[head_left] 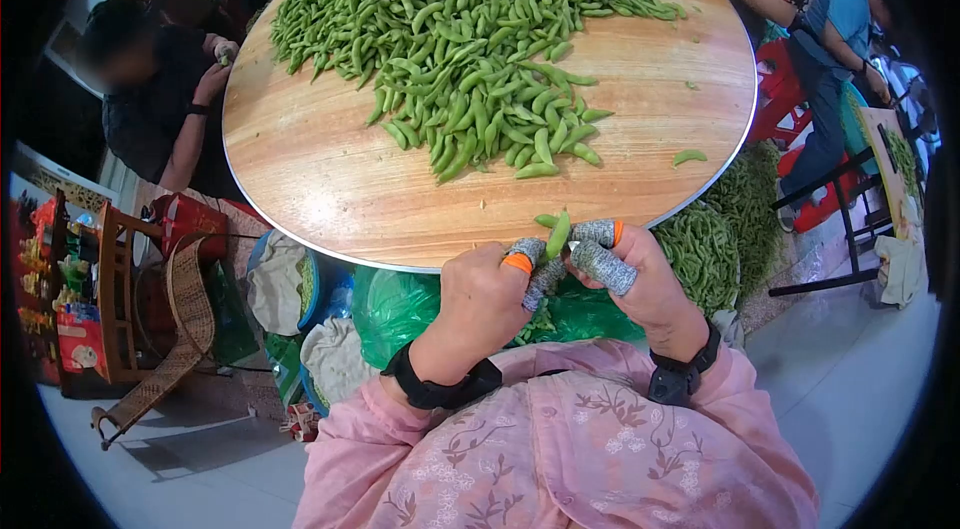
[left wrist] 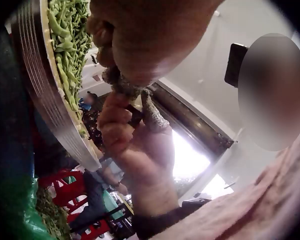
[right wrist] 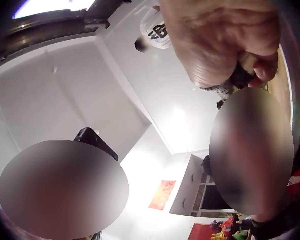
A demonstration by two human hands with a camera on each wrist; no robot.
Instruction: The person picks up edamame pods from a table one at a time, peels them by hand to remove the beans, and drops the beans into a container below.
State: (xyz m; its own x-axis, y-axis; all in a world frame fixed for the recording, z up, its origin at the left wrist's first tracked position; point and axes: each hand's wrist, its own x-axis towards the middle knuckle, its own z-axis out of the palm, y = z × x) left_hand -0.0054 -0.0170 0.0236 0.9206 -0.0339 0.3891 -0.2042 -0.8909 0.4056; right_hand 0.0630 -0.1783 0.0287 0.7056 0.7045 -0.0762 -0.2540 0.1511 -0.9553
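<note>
One plump green bean pod (head_left: pixel 558 235) is at the near edge of the round wood-grain table (head_left: pixel 340 199), pinched between the fingers of my left hand (head_left: pixel 478 297) and right hand (head_left: pixel 652 291). I judge it unfinished, with most work left: a large green heap of pods (head_left: pixel 470 29) lies beyond. Overlapping fingertips hide its lower end; I can't make it out in either wrist view.

Green pod (head_left: pixel 559 233) — plump, pointed tip (slightly tilted) — near tabletop (head_left: pixel 340 164) edge.
</note>
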